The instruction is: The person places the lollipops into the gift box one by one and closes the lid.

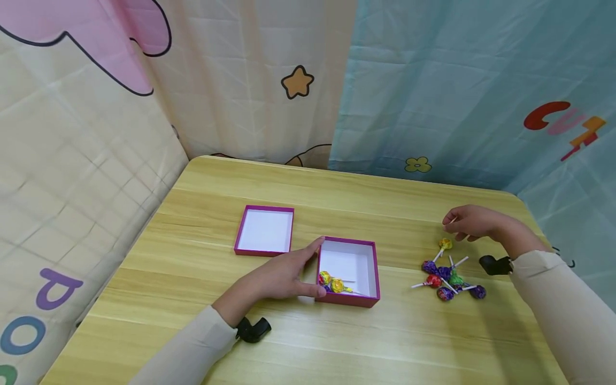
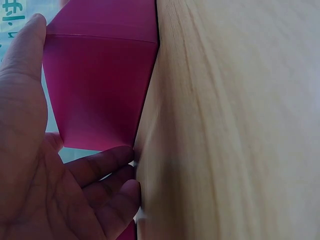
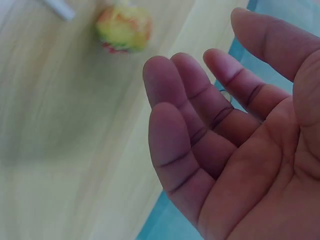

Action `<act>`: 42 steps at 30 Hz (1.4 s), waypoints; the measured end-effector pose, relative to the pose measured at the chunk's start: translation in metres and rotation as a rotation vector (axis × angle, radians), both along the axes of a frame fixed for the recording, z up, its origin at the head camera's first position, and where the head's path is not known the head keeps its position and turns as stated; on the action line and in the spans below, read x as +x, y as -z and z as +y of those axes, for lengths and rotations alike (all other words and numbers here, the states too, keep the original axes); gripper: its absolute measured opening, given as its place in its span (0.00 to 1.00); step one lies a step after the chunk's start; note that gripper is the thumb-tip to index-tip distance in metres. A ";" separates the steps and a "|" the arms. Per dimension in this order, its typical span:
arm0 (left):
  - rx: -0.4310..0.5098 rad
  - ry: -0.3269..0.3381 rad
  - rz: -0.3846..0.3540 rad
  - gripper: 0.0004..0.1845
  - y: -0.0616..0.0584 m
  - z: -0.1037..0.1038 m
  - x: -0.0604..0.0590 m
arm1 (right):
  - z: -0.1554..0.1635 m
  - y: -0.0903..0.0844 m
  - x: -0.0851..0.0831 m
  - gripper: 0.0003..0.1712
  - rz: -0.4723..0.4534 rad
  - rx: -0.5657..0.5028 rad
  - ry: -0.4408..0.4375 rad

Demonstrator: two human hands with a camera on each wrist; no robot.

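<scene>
My left hand [image 1: 284, 274] grips the left side of an uncovered magenta box [image 1: 348, 301] with a white inside. In the left wrist view, thumb and fingers lie around the box wall [image 2: 100, 90]. A few lollipops [image 1: 338, 285], yellow ones among them, lie at the box's front left. Over at the right, my right hand [image 1: 474, 222] hovers above the table with relaxed fingers and an empty palm. Just below it is a yellow lollipop [image 1: 445, 244], which also shows in the right wrist view as a blurred yellow-red wrapper [image 3: 124, 29].
Several purple, red and green lollipops [image 1: 444, 272] lie in a loose pile right of the box. A shallow magenta lid [image 1: 264, 230], white side up, rests behind my left hand. Printed curtains [image 1: 404, 96] hang beyond the wooden table [image 1: 337, 347].
</scene>
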State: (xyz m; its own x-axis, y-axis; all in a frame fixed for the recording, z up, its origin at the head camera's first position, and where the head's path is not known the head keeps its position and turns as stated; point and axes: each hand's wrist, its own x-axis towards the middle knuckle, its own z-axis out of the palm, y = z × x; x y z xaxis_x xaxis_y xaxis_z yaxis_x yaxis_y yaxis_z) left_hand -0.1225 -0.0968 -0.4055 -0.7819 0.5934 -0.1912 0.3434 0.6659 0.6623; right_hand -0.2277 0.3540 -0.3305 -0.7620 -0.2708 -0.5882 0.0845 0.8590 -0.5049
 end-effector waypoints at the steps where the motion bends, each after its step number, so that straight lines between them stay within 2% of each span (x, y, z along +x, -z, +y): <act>1: 0.001 0.001 0.002 0.61 0.000 0.000 0.000 | 0.002 0.002 0.000 0.18 -0.005 0.003 0.005; 11: -0.003 0.009 0.015 0.61 0.000 0.000 -0.001 | 0.007 0.017 0.005 0.13 -0.043 -0.003 0.039; 21: -0.001 0.007 0.015 0.61 0.000 0.001 -0.001 | 0.007 0.026 0.007 0.12 -0.038 0.015 0.029; 42: -0.005 -0.004 0.010 0.62 0.002 0.001 -0.001 | -0.001 0.030 0.005 0.11 0.005 0.015 0.043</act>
State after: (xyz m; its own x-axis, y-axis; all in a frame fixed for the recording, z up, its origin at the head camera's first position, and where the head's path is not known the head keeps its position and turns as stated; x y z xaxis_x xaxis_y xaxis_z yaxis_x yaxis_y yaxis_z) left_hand -0.1240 -0.0962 -0.4072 -0.7860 0.5895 -0.1862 0.3475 0.6704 0.6556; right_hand -0.2229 0.3530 -0.3603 -0.7758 -0.2290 -0.5880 0.1189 0.8621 -0.4926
